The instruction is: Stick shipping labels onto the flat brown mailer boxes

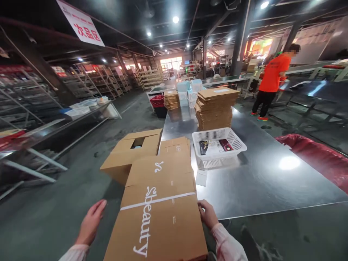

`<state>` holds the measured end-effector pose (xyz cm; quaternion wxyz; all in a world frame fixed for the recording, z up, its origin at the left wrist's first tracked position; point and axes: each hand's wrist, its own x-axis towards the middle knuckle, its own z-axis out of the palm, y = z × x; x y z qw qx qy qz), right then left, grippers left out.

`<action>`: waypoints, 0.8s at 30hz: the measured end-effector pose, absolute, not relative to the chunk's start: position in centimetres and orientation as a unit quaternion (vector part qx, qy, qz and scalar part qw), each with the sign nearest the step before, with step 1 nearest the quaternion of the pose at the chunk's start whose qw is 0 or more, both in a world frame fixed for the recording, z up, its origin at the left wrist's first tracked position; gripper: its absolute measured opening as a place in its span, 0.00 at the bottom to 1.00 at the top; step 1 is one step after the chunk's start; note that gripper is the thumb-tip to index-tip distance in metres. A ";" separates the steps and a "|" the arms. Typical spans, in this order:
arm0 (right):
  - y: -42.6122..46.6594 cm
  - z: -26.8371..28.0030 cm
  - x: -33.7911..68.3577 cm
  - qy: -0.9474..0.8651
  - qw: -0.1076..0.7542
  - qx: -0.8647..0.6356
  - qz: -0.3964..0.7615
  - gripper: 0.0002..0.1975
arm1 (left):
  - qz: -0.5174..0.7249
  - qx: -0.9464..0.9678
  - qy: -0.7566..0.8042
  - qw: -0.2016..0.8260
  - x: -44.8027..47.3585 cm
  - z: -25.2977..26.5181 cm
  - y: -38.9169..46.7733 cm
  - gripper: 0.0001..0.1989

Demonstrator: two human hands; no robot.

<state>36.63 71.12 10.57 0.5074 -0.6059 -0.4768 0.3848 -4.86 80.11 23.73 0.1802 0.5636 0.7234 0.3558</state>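
Note:
A bundle of flattened cardboard cartons (pixel 160 228), printed "Sbeauty" and bound across by a white strap (pixel 165 198), lies in front of me. At its right edge, just below the strap, my right hand (pixel 208 214) has its fingers curled against the cardboard; the fingertips are partly hidden. My left hand (pixel 91 222) is in the air off the bundle's left side, fingers stretched out and holding nothing. Beyond the bundle are more flat cartons (pixel 175 145) on the metal table (pixel 261 181). A larger cardboard box (pixel 116 154) with a hole in its top stands left of them.
A white perforated basket (pixel 239 143) with cards or small packets sits on the table, before a tall stack of flat cartons (pixel 214 108). A bin with red lining (pixel 315 152) stands right. A person in an orange shirt (pixel 274 74) is farther off. Shelving lines the left.

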 end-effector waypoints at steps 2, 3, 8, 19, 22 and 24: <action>72.1 9.6 37.9 -0.483 0.501 -0.621 0.361 0.08 | 0.360 0.591 0.696 0.191 -3.9 25.1 80.0 0.32; 72.8 9.3 38.3 -0.485 0.498 -0.629 0.348 0.09 | 0.356 0.632 0.664 0.182 -2.9 25.7 79.8 0.30; 75.7 8.0 38.2 -0.506 0.476 -0.642 0.325 0.13 | 0.257 0.841 0.474 0.044 3.8 25.9 78.3 0.21; 74.7 4.6 38.7 -0.536 0.412 -0.665 0.318 0.12 | 0.213 0.866 0.453 -0.010 4.3 24.0 78.1 0.20; 74.9 5.8 38.4 -0.546 0.430 -0.648 0.312 0.13 | 0.219 0.862 0.456 -0.010 4.3 23.9 78.1 0.20; 74.7 7.4 38.2 -0.556 0.453 -0.627 0.305 0.14 | 0.222 0.860 0.461 -0.002 4.4 23.8 78.0 0.20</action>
